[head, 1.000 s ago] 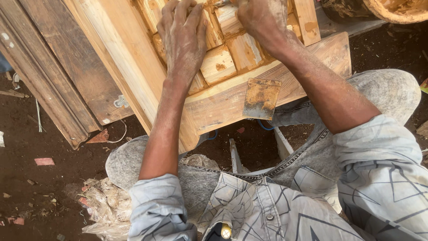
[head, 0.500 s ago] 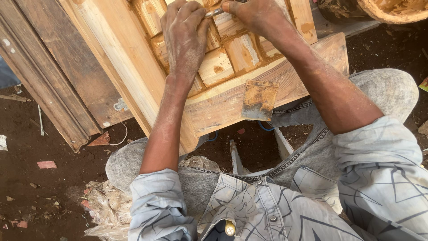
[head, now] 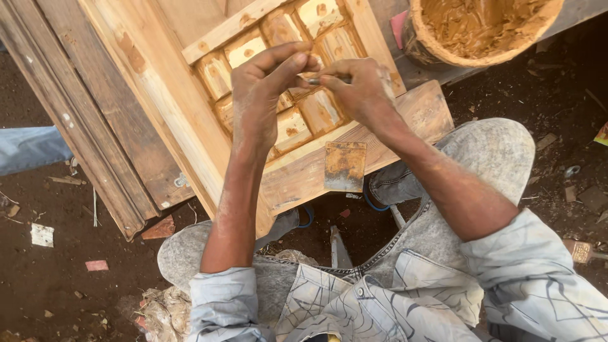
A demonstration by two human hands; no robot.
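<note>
Above the panelled wooden door (head: 190, 126), I see both hands closed on a thin metal tool (head: 324, 80): left hand (head: 263, 95), right hand (head: 361, 92), its axis running left-right between them.

Left hand (head: 263, 95) and right hand (head: 358, 88) fingertip to fingertip, forearms outstretched

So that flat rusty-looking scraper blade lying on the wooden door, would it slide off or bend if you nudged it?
The scraper blade looks like thin flat metal, so probably stiff and light. It overhangs the lower edge of the wooden door, so a nudge might well tip it off. Its face seems caked with brown filler, which may make it drag rather than slide.
</note>
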